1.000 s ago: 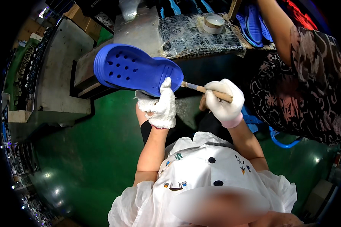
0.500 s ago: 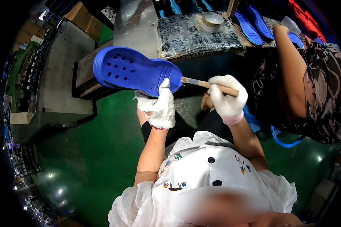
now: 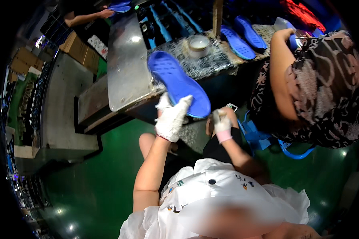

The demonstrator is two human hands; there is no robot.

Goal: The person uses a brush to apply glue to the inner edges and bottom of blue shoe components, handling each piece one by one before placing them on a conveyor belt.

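Note:
My left hand [image 3: 173, 117], in a white knit glove, is closed around the side of a blue shoe sole [image 3: 179, 85]. The thumb lies on its upper face, and the sole tilts with its holed end up and left, over the bench's front edge. Past the sole's lower end, above my knee, is my right hand [image 3: 222, 122] in a white glove with a pink cuff. Its fingers are curled on a brush, which is blurred and mostly hidden.
A round white tub [image 3: 198, 46] stands on the plastic-wrapped bench top. Blue soles [image 3: 237, 42] lie to its right, by a wooden post [image 3: 217, 18]. A seated co-worker [image 3: 307, 87] is close on my right; another person's arm [image 3: 87, 18] shows at far left.
The sole has swung from nearly level to a steep slant and moved right, toward the bench. My right hand has drawn the brush away from the sole, down and left.

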